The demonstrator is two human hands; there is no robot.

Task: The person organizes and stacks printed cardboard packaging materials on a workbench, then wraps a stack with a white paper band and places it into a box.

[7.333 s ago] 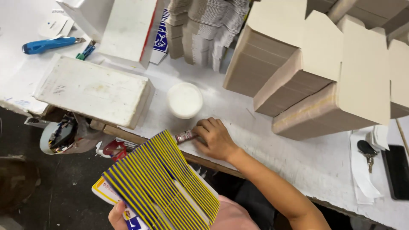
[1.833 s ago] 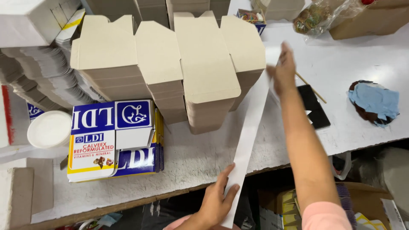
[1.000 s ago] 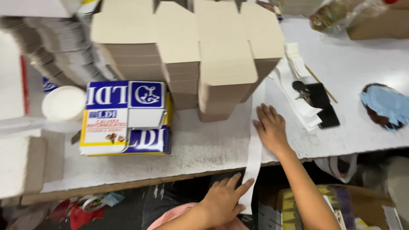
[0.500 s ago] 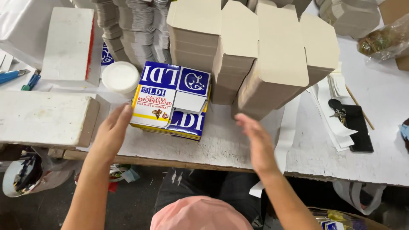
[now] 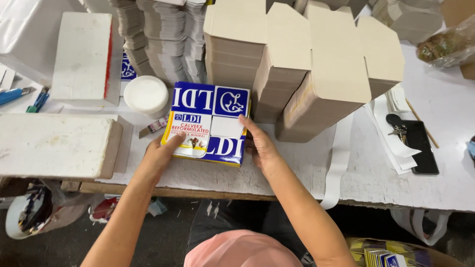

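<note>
A stack of flat printed cartons [image 5: 210, 123], blue, white and yellow, lies on the white table [image 5: 297, 173] near its front edge. My left hand [image 5: 161, 153] presses against the stack's left side with the thumb on top. My right hand [image 5: 260, 146] grips the stack's right side, fingers along its edge. Both hands hold the stack between them. A long white paper strip [image 5: 339, 158] lies to the right of the stack and hangs over the table's edge.
Tall stacks of plain brown flat cartons [image 5: 302, 64] stand right behind the printed stack. A white round lid [image 5: 146, 94] and white blocks [image 5: 54, 146] sit at the left. Keys and a black phone [image 5: 420, 146] lie at the right. A blue tool [image 5: 15, 94] is far left.
Both hands have closed in on the printed stack from either side and now grip it. Before that my hands were handling the white paper strip.
</note>
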